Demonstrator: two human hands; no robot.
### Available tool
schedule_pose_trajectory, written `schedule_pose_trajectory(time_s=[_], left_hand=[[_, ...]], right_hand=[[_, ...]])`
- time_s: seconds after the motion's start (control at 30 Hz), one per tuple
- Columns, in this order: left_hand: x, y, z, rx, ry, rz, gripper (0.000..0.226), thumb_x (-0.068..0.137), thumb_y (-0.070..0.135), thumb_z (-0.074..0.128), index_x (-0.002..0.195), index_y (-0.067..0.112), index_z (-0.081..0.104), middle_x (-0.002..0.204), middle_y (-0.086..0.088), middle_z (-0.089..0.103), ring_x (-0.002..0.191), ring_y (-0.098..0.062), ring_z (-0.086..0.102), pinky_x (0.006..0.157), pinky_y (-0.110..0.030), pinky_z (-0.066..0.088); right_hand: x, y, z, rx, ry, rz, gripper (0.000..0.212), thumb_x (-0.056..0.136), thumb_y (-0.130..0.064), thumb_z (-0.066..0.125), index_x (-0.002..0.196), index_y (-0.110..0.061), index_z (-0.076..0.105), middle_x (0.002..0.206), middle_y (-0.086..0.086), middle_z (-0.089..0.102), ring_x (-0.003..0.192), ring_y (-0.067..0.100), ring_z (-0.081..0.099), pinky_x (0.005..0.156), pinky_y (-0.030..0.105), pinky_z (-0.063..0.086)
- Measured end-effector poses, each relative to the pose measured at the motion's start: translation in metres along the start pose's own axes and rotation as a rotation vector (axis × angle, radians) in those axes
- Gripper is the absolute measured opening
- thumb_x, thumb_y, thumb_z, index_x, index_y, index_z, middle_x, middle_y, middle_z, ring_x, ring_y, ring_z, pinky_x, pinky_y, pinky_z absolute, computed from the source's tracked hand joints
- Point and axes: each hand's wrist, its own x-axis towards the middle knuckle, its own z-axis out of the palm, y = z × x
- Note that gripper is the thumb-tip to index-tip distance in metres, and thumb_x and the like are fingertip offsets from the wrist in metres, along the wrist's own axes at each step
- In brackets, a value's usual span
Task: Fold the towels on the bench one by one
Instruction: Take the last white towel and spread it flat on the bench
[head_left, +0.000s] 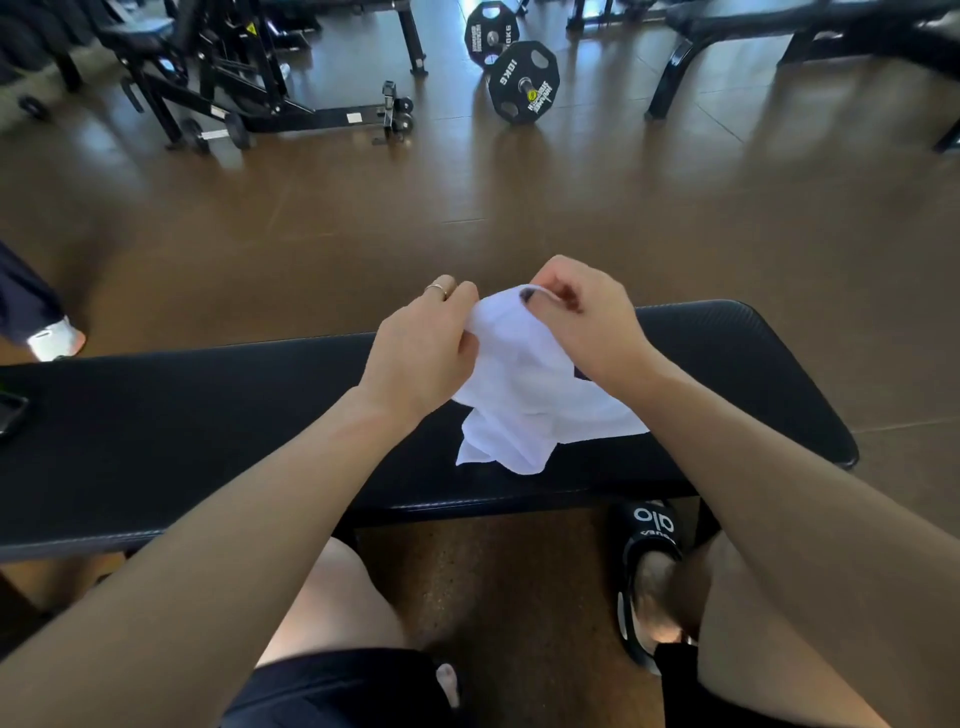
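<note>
You've got your left hand (422, 343) and right hand (582, 317) pinching the white towel's (535, 400) top edge, lifted off the black bench (208, 415), crumpled, no fold made yet.

Desk (208, 441): black padding bare across the left stretch, passable up to a dark object (10, 410) at the far-left edge. White towel (540, 410) occupies the right-centre, both hands on it. Right end beyond the towel is bare.

A barbell with 10KG plates (523, 82) lies on the brown floor (322, 234).
</note>
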Motion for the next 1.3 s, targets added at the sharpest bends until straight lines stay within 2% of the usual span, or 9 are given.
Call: schedule_pose_trajectory(time_s=[0.17, 0.33, 0.5, 0.63, 0.77, 0.97, 1.17, 1.23, 1.3], left_hand=[[0.009, -0.007, -0.008, -0.202, 0.114, -0.206, 0.008, 0.099, 0.018, 0.048, 0.103, 0.011, 0.045, 0.085, -0.001, 0.053, 0.074, -0.028, 0.051, 0.059, -0.036, 0.037], [0.018, -0.015, -0.023, -0.093, 0.171, -0.148, 0.006, 0.098, 0.011, 0.042, 0.104, 0.008, 0.043, 0.086, -0.005, 0.051, 0.070, -0.031, 0.048, 0.059, -0.039, 0.038], [0.012, -0.039, -0.033, 0.151, 0.107, -0.107, 0.024, 0.085, -0.008, 0.048, 0.102, 0.008, 0.042, 0.096, -0.008, 0.045, 0.068, -0.031, 0.040, 0.055, -0.041, 0.035], [0.001, -0.061, -0.030, 0.055, 0.124, -0.246, 0.017, 0.092, -0.006, 0.042, 0.103, 0.007, 0.043, 0.097, -0.011, 0.051, 0.070, -0.038, 0.053, 0.060, -0.046, 0.043], [0.006, -0.067, -0.032, -0.057, 0.133, -0.364, 0.006, 0.104, 0.011, 0.036, 0.105, 0.008, 0.041, 0.090, -0.011, 0.054, 0.077, -0.039, 0.054, 0.065, -0.045, 0.043], [0.046, -0.073, -0.074, 0.283, 0.218, -0.194, 0.029, 0.109, 0.036, 0.033, 0.109, 0.010, 0.044, 0.087, -0.013, 0.055, 0.078, -0.043, 0.060, 0.063, -0.042, 0.034], [0.072, -0.081, -0.142, 0.404, 0.534, -0.075, 0.042, 0.108, 0.042, 0.032, 0.113, 0.004, 0.048, 0.102, -0.025, 0.063, 0.084, -0.047, 0.062, 0.062, -0.045, 0.032], [0.060, -0.092, -0.137, 0.401, 0.548, -0.015, 0.040, 0.107, 0.042, 0.032, 0.108, 0.006, 0.049, 0.097, -0.023, 0.063, 0.078, -0.045, 0.063, 0.059, -0.044, 0.035], [0.037, -0.106, -0.116, 0.428, 0.463, 0.149, 0.029, 0.105, 0.039, 0.039, 0.099, 0.011, 0.046, 0.082, -0.019, 0.062, 0.063, -0.040, 0.063, 0.049, -0.039, 0.037]], right_hand=[[-0.003, -0.005, -0.005, -0.078, 0.100, -0.156, 0.016, 0.100, -0.013, 0.049, 0.085, -0.008, 0.051, 0.068, -0.006, 0.047, 0.061, 0.006, 0.038, 0.055, 0.015, 0.032], [-0.002, -0.001, -0.009, -0.330, 0.125, -0.264, 0.014, 0.098, -0.023, 0.048, 0.085, -0.018, 0.051, 0.076, -0.004, 0.054, 0.070, 0.019, 0.050, 0.063, 0.042, 0.046], [-0.002, -0.003, -0.016, -0.641, 0.067, -0.277, 0.026, 0.089, -0.049, 0.060, 0.083, -0.024, 0.053, 0.074, -0.008, 0.056, 0.066, 0.017, 0.052, 0.061, 0.032, 0.043], [-0.002, 0.008, -0.018, -0.823, -0.013, -0.264, 0.026, 0.097, -0.039, 0.054, 0.080, -0.020, 0.050, 0.061, -0.005, 0.049, 0.061, 0.026, 0.051, 0.055, 0.032, 0.035], [0.012, 0.013, -0.018, -1.019, -0.018, -0.179, 0.015, 0.099, -0.025, 0.049, 0.090, -0.014, 0.053, 0.063, 0.001, 0.049, 0.060, 0.030, 0.050, 0.054, 0.031, 0.029], [0.061, -0.021, -0.042, -1.125, 0.072, -0.122, 0.011, 0.101, -0.020, 0.044, 0.107, -0.013, 0.050, 0.095, 0.015, 0.067, 0.087, 0.040, 0.065, 0.067, 0.036, 0.034], [0.072, -0.066, -0.079, -0.998, 0.415, -0.399, 0.020, 0.098, -0.013, 0.047, 0.114, -0.007, 0.057, 0.087, 0.024, 0.063, 0.072, 0.045, 0.062, 0.060, 0.040, 0.038], [0.060, -0.056, -0.080, -1.010, 0.340, -0.369, 0.019, 0.096, -0.014, 0.050, 0.112, -0.007, 0.058, 0.090, 0.024, 0.064, 0.075, 0.046, 0.062, 0.061, 0.038, 0.033], [0.044, -0.031, -0.076, -1.096, 0.138, -0.297, 0.017, 0.095, -0.020, 0.052, 0.109, -0.011, 0.057, 0.096, 0.020, 0.067, 0.084, 0.043, 0.065, 0.063, 0.037, 0.034]])
